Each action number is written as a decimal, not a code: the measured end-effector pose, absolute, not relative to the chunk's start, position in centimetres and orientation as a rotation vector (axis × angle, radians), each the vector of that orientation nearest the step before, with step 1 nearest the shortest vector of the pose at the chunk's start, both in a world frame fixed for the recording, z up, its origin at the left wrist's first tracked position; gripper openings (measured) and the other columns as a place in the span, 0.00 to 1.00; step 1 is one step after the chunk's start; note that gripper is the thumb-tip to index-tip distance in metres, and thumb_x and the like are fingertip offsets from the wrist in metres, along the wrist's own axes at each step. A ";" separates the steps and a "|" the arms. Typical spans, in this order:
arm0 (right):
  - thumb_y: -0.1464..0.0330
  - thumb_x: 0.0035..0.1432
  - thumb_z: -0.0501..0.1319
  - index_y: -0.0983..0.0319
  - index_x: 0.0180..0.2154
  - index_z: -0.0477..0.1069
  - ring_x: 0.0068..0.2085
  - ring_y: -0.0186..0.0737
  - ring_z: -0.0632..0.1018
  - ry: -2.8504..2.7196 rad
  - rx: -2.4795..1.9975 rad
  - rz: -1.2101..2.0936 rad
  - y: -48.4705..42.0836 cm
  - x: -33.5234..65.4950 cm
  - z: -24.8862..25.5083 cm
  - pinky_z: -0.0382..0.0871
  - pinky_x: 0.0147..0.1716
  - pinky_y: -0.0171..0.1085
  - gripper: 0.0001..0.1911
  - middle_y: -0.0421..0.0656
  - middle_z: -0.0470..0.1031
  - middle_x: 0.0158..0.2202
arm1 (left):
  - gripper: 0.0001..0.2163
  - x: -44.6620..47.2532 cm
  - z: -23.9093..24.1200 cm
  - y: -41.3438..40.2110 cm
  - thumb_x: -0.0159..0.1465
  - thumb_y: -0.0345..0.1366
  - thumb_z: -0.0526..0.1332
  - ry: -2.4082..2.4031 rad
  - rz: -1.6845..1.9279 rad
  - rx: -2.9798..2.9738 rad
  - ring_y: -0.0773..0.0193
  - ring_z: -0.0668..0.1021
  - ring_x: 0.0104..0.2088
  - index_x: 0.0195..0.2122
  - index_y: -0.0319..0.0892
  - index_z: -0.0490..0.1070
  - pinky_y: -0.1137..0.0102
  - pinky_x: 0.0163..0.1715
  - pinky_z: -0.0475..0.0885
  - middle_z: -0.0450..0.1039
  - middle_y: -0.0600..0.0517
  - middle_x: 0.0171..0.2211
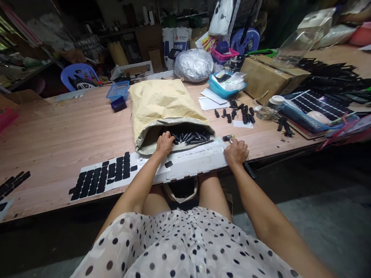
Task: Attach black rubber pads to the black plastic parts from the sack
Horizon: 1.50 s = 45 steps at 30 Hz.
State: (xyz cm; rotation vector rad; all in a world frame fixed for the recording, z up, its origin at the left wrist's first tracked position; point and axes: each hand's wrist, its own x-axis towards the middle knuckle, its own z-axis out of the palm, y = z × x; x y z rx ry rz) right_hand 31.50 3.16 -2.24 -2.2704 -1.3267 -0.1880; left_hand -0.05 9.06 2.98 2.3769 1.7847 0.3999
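A yellow paper sack [165, 98] lies on the table with its mouth facing me, and many small black plastic parts [193, 136] show inside. My left hand [165, 143] is at the mouth, fingers curled together against the black parts; what they pinch is hidden. Farther right, my right hand [236, 152] is wrapped round a small hammer, its black handle [249, 170] sticking out below the fist and its head above. Between my hands, a long white board [194, 160] lies along the table edge. A small black pad [168, 164] rests on it.
Left on the table is a sheet of black adhesive pads [98, 175]. Loose black parts [246, 116] lie to the right, near a cardboard box [269, 77] and a blue tray [307, 112]. Behind the sack stand a blue basket [118, 90] and a stuffed clear bag [193, 65].
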 end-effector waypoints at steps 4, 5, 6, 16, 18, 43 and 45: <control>0.72 0.61 0.54 0.63 0.50 0.77 0.45 0.54 0.70 -1.332 -2.260 -0.212 3.2 31.5 -2.4 0.62 0.39 0.46 0.19 0.56 0.71 0.43 | 0.06 -0.2 3.0 9.4 0.60 0.27 0.66 1.703 0.273 2.481 0.49 0.72 0.50 0.34 0.47 0.76 0.59 0.48 0.67 0.71 0.45 0.44; 0.72 0.61 0.54 0.63 0.50 0.77 0.45 0.54 0.70 -1.334 -2.262 -0.212 3.1 31.5 -2.3 0.62 0.39 0.46 0.19 0.56 0.71 0.43 | 0.05 -0.3 3.1 9.4 0.60 0.28 0.66 1.692 0.257 2.490 0.49 0.71 0.50 0.34 0.46 0.75 0.59 0.48 0.67 0.71 0.45 0.44; 0.72 0.61 0.53 0.63 0.50 0.77 0.45 0.54 0.70 -1.335 -2.266 -0.207 3.1 31.5 -2.3 0.62 0.39 0.46 0.19 0.56 0.71 0.43 | 0.05 -0.4 3.2 9.2 0.61 0.28 0.66 1.689 0.253 2.489 0.48 0.71 0.50 0.34 0.46 0.75 0.59 0.48 0.67 0.72 0.45 0.43; 0.73 0.62 0.52 0.63 0.53 0.76 0.48 0.56 0.70 -1.323 -2.311 -0.120 3.0 31.2 -1.3 0.62 0.41 0.47 0.21 0.57 0.71 0.47 | 0.06 1.4 2.4 1.7 0.67 0.36 0.62 1.525 0.482 2.302 0.53 0.73 0.45 0.44 0.47 0.77 0.60 0.49 0.67 0.78 0.49 0.41; 0.73 0.62 0.53 0.63 0.53 0.76 0.48 0.55 0.70 -1.321 -2.301 -0.118 3.0 31.2 -1.4 0.62 0.41 0.46 0.21 0.57 0.71 0.47 | 0.06 1.9 1.7 0.6 0.67 0.36 0.63 1.513 0.471 2.265 0.53 0.73 0.45 0.43 0.47 0.78 0.60 0.48 0.68 0.78 0.48 0.41; 0.68 0.64 0.55 0.58 0.50 0.79 0.41 0.46 0.78 -1.653 -1.373 0.449 -4.0 22.0 -0.1 0.76 0.44 0.44 0.18 0.48 0.80 0.41 | 0.05 2.7 -1.1 0.3 0.59 0.34 0.70 1.553 0.782 2.013 0.57 0.74 0.40 0.36 0.47 0.81 0.61 0.46 0.71 0.76 0.52 0.35; 0.70 0.65 0.54 0.57 0.50 0.79 0.42 0.46 0.79 -1.719 -1.329 0.419 -4.5 20.9 0.3 0.76 0.46 0.44 0.19 0.47 0.80 0.40 | 0.04 2.8 -1.1 0.4 0.59 0.34 0.70 1.558 0.792 2.009 0.57 0.74 0.39 0.36 0.47 0.82 0.62 0.45 0.71 0.75 0.52 0.34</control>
